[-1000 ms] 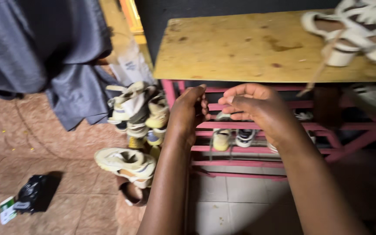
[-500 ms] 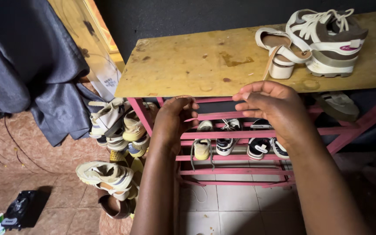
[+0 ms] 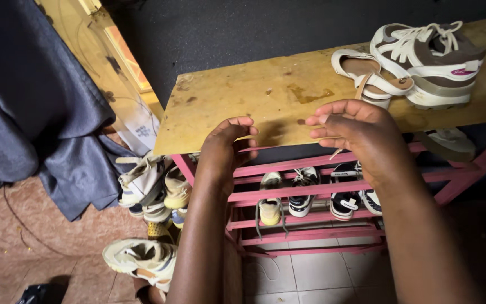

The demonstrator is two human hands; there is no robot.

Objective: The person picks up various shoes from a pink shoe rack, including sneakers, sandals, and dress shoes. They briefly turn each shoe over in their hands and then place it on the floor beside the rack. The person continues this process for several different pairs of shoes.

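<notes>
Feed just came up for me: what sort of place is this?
Probably a home entryway or shoe corner: a pink slatted shoe rack holding sneakers, a wooden board top, a dark curtain, tiled floor.

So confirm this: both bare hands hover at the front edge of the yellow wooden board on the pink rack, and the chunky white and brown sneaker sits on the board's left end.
One detail is wrong. The head view shows the chunky white and brown sneaker on the right end of the yellow wooden board, not the left. The left hand and right hand do hover at the front edge above the pink rack.
</notes>
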